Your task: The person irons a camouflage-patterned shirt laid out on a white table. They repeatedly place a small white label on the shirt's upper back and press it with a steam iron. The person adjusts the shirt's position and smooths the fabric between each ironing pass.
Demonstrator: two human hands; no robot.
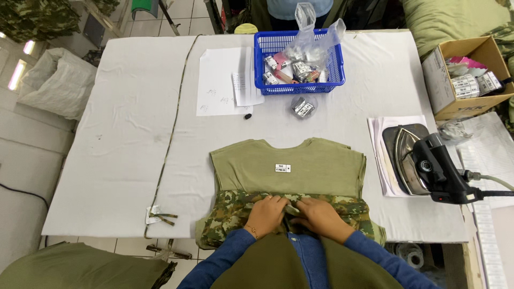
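White cloth-covered counter [123, 134] in a busy sewing room, with a tiled floor all round. Laid flat near the front edge: a green shirt [316, 166], neck pointing away, a small white tag [282, 168] sitting in its middle. Spread out smooth like that, most likely to keep it neat and easy to work on.

Lying across the bottom of the shirt, right at the counter's near edge: a patchy green-and-brown cloth [235, 211]. Pressing down on it, side by side and almost touching: the left hand [266, 214] and the right hand [321, 217], fingers bent in toward a little fold between them. Hard to tell from up here whether pinching that fold or just holding it flat.

Pushed to the far edge, out of the way but easy to reach: a blue basket [261, 64] full of small tags and clear bags. Beside it, some white paper sheets [219, 80] and one little packet [303, 107].

Off to the right, well apart from the shirt: a black iron [428, 166] parked on a white pad, probably to keep its heat off the clothes. Farther right, a cardboard box [439, 80] of more tags.

Running down the left part of the counter: a long thin strip [171, 134].
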